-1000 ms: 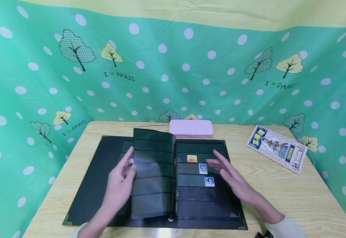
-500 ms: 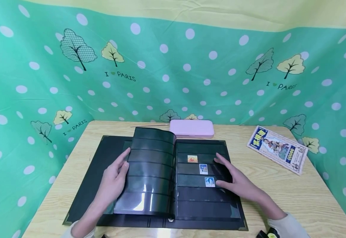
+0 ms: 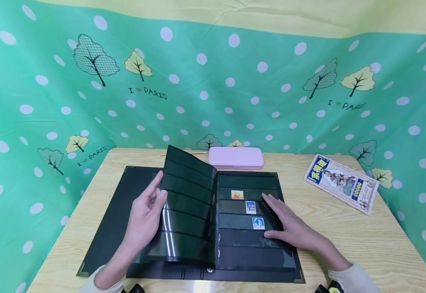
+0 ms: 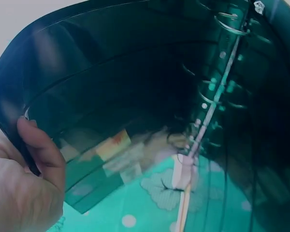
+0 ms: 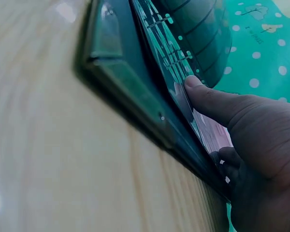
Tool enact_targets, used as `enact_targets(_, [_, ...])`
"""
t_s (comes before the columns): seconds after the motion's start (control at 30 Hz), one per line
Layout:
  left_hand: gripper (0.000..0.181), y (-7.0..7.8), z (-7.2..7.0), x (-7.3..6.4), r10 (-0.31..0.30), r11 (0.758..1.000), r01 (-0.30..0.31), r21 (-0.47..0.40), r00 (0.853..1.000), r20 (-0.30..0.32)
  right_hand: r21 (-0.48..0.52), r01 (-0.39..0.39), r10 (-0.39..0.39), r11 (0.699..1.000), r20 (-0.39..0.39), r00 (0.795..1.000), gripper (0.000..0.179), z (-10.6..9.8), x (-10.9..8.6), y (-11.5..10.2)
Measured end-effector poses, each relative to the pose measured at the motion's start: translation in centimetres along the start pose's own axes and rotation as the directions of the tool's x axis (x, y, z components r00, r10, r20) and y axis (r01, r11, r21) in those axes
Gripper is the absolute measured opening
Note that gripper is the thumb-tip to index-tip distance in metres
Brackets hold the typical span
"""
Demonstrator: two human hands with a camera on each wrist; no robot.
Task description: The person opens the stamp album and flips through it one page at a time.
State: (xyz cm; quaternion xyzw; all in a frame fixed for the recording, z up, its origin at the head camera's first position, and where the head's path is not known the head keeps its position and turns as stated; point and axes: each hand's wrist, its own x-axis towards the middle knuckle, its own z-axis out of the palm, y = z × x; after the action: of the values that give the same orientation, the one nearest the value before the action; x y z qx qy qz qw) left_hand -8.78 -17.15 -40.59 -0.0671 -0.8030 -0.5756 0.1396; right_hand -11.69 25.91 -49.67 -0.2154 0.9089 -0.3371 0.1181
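A black stamp album lies spread on the table, its ring binding running down the middle. One black pocketed page stands half raised over the left side, bowed outward. My left hand pinches that page's outer edge between thumb and fingers; in the left wrist view the thumb shows at the edge. On the right page sit an orange stamp, a blue stamp and a blue-and-white stamp in pocket strips. My right hand rests on this page's outer part, thumb and fingers spread.
Behind the album lies a pink case, with a thin stick to its left. A printed paper booklet lies at the back right. A green dotted cloth hangs behind the table.
The left hand dipped left with the page, then rose, lifting it more upright. My right hand came down onto the right page from just above it.
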Motion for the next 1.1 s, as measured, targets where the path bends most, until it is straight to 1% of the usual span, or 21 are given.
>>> enact_targets(0.13, [0.054,0.7,0.6,0.4,0.058,0.994,-0.059,-0.088,0.998,-0.009,-0.011,0.001,-0.001,1.000,0.001,1.000,0.106,0.0,0.0,0.1])
enact_targets(0.23, [0.053,1.2,0.7,0.9,0.075,0.986,-0.078,-0.147,0.997,-0.026,-0.019,0.006,-0.006,1.000,-0.004,1.000,0.106,0.0,0.1,0.1])
enact_targets(0.3, [0.053,1.5,0.6,1.2,0.078,0.982,-0.082,-0.170,0.996,-0.033,-0.017,0.000,0.000,1.000,-0.006,1.000,0.107,0.0,0.1,0.1])
enact_targets(0.4, [0.052,1.7,0.1,1.4,0.062,0.984,-0.067,-0.167,0.998,-0.031,-0.012,-0.010,0.010,1.000,-0.002,1.000,0.107,0.0,0.0,0.1])
enact_targets(0.5, [0.052,1.7,-0.7,1.3,0.029,0.990,-0.031,-0.134,0.999,-0.016,-0.004,-0.014,0.014,1.000,-0.002,1.000,0.107,0.0,0.0,0.2])
enact_targets(0.57, [0.053,1.4,-1.6,1.1,0.006,0.996,-0.007,-0.094,1.000,-0.005,-0.002,-0.007,0.007,1.000,-0.003,1.000,0.107,0.1,0.1,0.1])
enact_targets(0.7, [0.054,0.5,-3.3,1.0,-0.021,1.000,0.020,0.023,0.999,0.024,0.004,-0.003,0.003,1.000,0.000,1.000,0.108,0.1,0.1,0.2])
enact_targets(0.77, [0.055,-0.1,-4.1,0.9,-0.029,0.996,0.026,0.079,0.999,0.038,0.004,-0.001,0.001,1.000,0.000,1.000,0.108,0.1,0.0,0.3])
enact_targets(0.93, [0.058,-1.5,-5.5,0.7,-0.039,0.984,0.027,0.178,0.997,0.067,0.008,0.001,-0.001,1.000,-0.007,1.000,0.107,0.0,0.0,0.2])
enact_targets(1.1, [0.057,-2.8,-6.4,0.6,-0.076,0.962,0.057,0.268,0.995,0.063,0.010,0.000,0.000,1.000,-0.005,1.000,0.108,0.1,0.0,0.2])
